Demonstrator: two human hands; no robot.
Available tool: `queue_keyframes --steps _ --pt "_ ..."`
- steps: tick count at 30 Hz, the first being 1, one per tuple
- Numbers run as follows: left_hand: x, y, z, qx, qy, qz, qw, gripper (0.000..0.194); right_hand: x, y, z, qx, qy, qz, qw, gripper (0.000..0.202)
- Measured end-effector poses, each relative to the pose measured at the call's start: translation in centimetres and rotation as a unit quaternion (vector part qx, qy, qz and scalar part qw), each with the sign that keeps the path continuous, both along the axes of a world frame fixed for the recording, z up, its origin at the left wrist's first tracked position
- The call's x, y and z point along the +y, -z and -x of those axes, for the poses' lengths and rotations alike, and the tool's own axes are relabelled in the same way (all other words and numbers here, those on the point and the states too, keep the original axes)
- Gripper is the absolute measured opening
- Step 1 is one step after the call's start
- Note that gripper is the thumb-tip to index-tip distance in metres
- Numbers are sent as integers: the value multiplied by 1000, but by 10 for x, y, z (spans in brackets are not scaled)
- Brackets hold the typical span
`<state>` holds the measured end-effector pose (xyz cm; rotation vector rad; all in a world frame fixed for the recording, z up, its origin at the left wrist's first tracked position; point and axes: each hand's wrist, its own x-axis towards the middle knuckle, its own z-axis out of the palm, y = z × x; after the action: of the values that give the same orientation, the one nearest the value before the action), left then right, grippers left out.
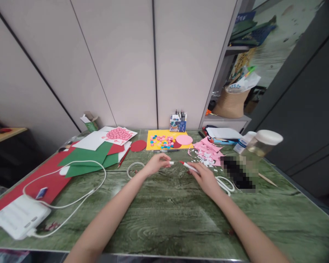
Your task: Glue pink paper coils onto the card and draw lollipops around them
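Observation:
My left hand (157, 164) pinches a small white marker cap (171, 163) above the middle of the green table. A short gap away, my right hand (205, 179) grips a white marker (189, 167), its red end pointing left toward the cap. Beyond both hands lies a yellow sheet (152, 133) bearing several pink, blue and yellow beads (163, 140) and a pink paper circle (184, 140). A red paper circle (138, 145) rests to the left of that sheet. White-handled scissors (225, 185) lie beside my right wrist, partly hidden by it.
Pink paper scraps (208, 149) lie right of the sheet, near a lidded jar (264, 142). A box of pens (178, 122) stands at the back. Green paper (84, 157), a looping white cable (104, 179) and a white power adapter (20, 217) occupy the left.

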<state>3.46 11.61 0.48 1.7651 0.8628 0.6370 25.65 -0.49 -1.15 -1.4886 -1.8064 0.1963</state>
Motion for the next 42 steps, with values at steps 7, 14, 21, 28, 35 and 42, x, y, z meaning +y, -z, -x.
queue_keyframes --steps 7,14,21,28,35,42 --pt "-11 -4 -1 -97 18 110 989 37 -5 -1 0 -20 -19 -7 1000 20" --pt "-15 -5 -4 -118 16 135 984 38 -7 -4 -1 -35 -24 -2 999 19" --pt "-20 -7 -8 -115 18 120 986 36 -8 -4 3 -47 -29 8 998 20" --pt "-22 -4 -12 -102 26 90 990 26 -9 -4 5 -58 -38 18 997 20" --pt "-24 -5 -9 -95 38 103 989 24 -12 -2 9 -61 -42 15 997 18" --pt "-25 -4 -6 -97 39 146 984 29 -15 3 13 -65 -31 -3 997 17"
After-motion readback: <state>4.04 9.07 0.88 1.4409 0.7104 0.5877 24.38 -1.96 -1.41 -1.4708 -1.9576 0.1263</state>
